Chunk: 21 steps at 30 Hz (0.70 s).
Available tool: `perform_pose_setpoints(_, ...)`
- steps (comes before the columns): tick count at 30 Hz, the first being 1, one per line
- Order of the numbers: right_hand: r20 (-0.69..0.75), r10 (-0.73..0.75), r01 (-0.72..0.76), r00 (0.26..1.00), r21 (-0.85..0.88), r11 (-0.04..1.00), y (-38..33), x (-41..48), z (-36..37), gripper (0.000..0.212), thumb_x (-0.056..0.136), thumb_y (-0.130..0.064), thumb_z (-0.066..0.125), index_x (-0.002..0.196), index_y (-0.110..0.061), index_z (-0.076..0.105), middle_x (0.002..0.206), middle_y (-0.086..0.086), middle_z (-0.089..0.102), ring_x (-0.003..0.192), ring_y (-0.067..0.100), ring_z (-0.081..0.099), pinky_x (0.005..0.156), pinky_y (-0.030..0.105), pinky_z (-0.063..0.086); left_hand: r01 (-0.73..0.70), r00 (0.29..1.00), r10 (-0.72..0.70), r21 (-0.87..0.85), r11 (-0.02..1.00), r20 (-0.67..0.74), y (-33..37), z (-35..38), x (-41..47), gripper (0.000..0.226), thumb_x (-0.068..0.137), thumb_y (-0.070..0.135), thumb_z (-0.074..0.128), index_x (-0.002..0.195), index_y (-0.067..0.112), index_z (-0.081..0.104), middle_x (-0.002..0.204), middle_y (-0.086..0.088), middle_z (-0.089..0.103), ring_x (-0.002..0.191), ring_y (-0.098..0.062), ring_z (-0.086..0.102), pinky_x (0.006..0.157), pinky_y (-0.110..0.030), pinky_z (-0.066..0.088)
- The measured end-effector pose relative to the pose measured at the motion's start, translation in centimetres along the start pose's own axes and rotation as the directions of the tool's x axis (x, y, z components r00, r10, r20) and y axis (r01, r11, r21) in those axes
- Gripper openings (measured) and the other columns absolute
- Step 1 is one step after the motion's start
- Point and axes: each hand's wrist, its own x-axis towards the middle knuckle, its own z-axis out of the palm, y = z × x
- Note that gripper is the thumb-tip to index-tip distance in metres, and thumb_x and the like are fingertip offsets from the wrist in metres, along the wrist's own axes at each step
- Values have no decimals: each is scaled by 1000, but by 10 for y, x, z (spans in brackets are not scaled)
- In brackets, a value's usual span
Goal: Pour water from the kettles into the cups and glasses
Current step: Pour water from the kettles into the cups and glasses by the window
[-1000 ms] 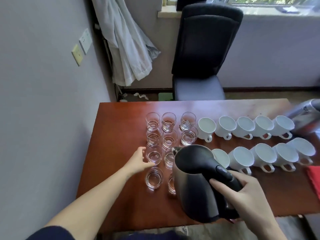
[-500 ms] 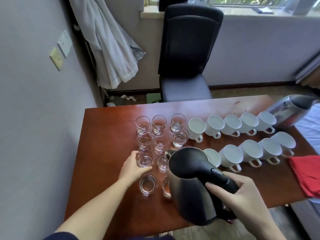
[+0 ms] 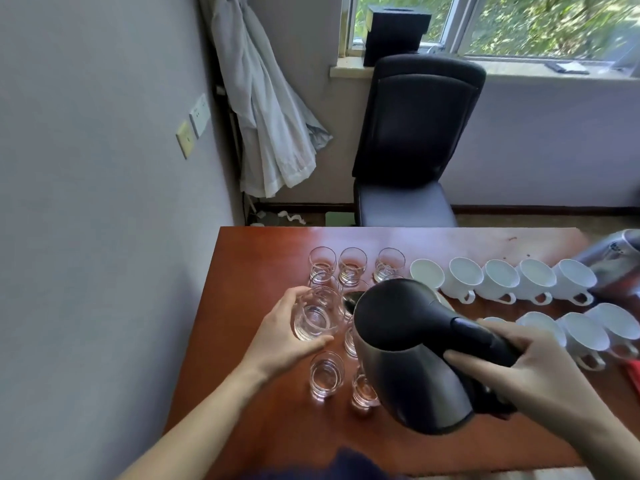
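Note:
My right hand point(image 3: 530, 379) grips the black handle of a steel kettle point(image 3: 408, 362), held above the table with its spout toward the glasses. My left hand point(image 3: 287, 337) holds a clear glass point(image 3: 317, 315), lifted off the table and tilted, just left of the spout. Several other clear glasses point(image 3: 352, 265) stand in rows on the left part of the table; the kettle hides some of them. Two rows of white cups point(image 3: 500, 280) stand to the right. A second steel kettle point(image 3: 613, 261) sits at the far right edge.
The brown wooden table point(image 3: 263, 258) meets a grey wall on its left. A black office chair point(image 3: 412, 147) stands behind the table under the window. A red cloth point(image 3: 633, 375) lies at the right edge. White fabric hangs in the corner.
My left hand has closed around a glass and lifted it off the table toward the kettle's spout. The kettle has risen a little in my right hand. The camera view has tilted upward.

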Motion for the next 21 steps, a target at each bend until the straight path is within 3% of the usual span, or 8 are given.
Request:
perform_pose_setpoints(5, -8, -100, 99, 995, -90, 991, -14, 9, -8, 14, 68, -15, 84, 66, -16, 70, 53, 3, 59, 51, 6, 50, 49, 25, 38, -9, 1000, 8, -38, 999, -13, 8, -5, -3, 74, 60, 51, 88, 119, 53, 43, 124, 23, 60, 120, -5, 57, 103, -29, 46)
perform_pose_setpoints(7, 4, -125, 124, 992, -135, 983, -22, 15, -11, 15, 69, -19, 84, 68, -13, 70, 55, 3, 60, 54, 5, 52, 52, 25, 39, -2, 1000, 1, -53, 999, -23, 10, -4, -4, 76, 59, 52, 88, 120, 52, 43, 125, 21, 60, 121, -6, 56, 105, -34, 46)
perform_pose_setpoints(9, 28, -161, 163, 987, -198, 967, -27, 23, -14, 19, 70, -21, 86, 65, -13, 69, 53, -2, 58, 53, 4, 50, 50, 22, 38, 2, 1000, -4, -73, 997, -30, 13, -3, -5, 77, 56, 57, 87, 119, 53, 43, 125, 20, 60, 121, -6, 56, 105, -35, 47)
perform_pose_setpoints(13, 72, -195, 208, 978, -332, 920, -39, 36, -19, 32, 70, -37, 85, 65, -12, 67, 56, 5, 59, 53, 13, 50, 55, 37, 41, 6, 1000, -8, -94, 996, -19, 19, 2, -9, 84, 53, 66, 84, 124, 47, 45, 128, 16, 61, 122, -6, 57, 106, -36, 46)
perform_pose_setpoints(18, 108, -189, 217, 976, -435, 874, -53, 42, -27, 51, 59, -61, 70, 64, -11, 65, 55, 9, 55, 53, 21, 49, 55, 42, 43, 8, 1000, -10, -112, 994, -12, 27, 4, -13, 93, 46, 78, 78, 126, 44, 45, 130, 14, 61, 122, -9, 57, 106, -36, 47)
perform_pose_setpoints(20, 125, -190, 227, 974, -494, 840, -60, 42, -27, 50, 61, -61, 73, 68, -12, 68, 59, 10, 59, 60, 27, 54, 56, 37, 45, 10, 1000, -11, -117, 993, -14, 28, 4, -14, 96, 45, 81, 76, 127, 43, 46, 131, 13, 60, 122, -9, 57, 106, -37, 47)
perform_pose_setpoints(21, 129, -189, 229, 973, -529, 818, -64, 42, -28, 46, 64, -57, 77, 69, -12, 69, 61, 10, 60, 61, 25, 53, 53, 28, 42, 12, 1000, -13, -116, 993, -14, 29, 3, -14, 96, 44, 81, 76, 127, 43, 46, 131, 13, 60, 122, -8, 57, 106, -37, 47)
